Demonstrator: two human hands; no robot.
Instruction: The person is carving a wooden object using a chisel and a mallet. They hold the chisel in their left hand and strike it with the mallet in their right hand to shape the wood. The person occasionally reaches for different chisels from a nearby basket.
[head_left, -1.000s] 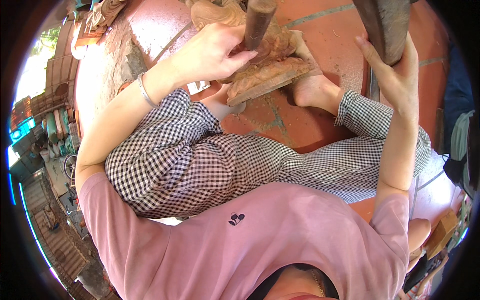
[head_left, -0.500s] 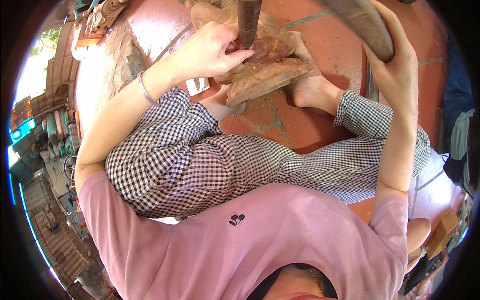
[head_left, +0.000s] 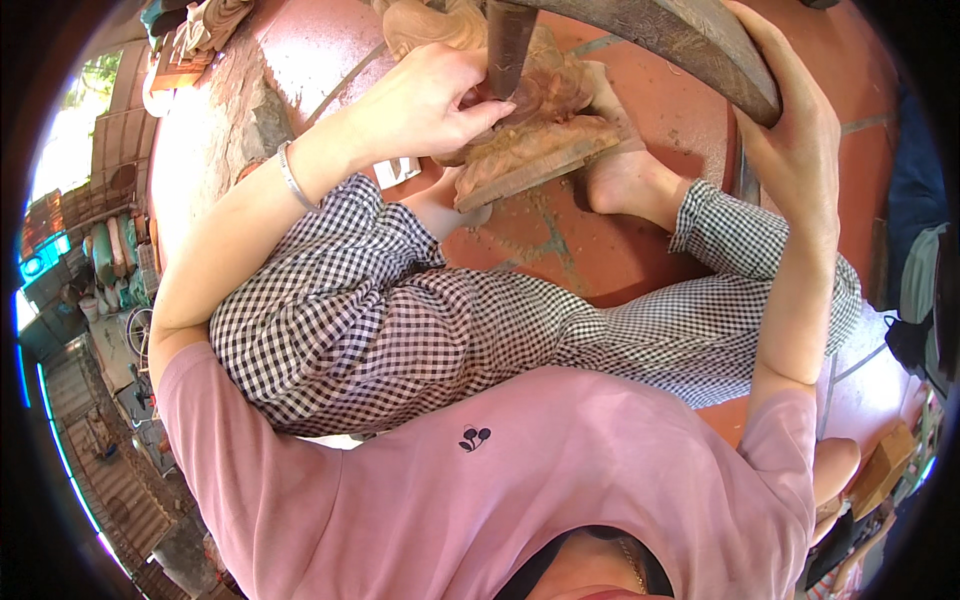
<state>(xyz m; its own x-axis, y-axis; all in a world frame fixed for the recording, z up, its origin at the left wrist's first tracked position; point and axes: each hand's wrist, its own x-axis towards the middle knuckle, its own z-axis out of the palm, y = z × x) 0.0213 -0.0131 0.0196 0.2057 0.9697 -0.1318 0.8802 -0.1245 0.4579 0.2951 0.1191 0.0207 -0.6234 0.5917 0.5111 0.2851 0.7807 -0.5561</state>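
Note:
A brown wood carving (head_left: 540,155) with a flat-cut base rests on the floor between my bare feet, its body tilted away from me. My left hand (head_left: 435,95) is closed at the carving, thumb and fingers pinched around the lower end of a chisel (head_left: 510,45) with a dark tapered handle. The chisel stands nearly upright, and its blade is hidden by the fingers. My right hand (head_left: 800,140) grips one end of a thick, dark wooden mallet (head_left: 680,45). The mallet's far end lies over the top of the chisel handle, at the upper edge of the view.
Reddish floor tiles (head_left: 640,265) with wood crumbs surround the carving. A rough wood slab (head_left: 240,110) lies to the left, and a small white object (head_left: 397,172) is beside my left foot. Dark blue cloth (head_left: 915,160) is at the far right.
The mallet has swung left and down, from beside the chisel to over its handle top. The chisel and left hand have shifted very slightly right; the carving has hardly moved.

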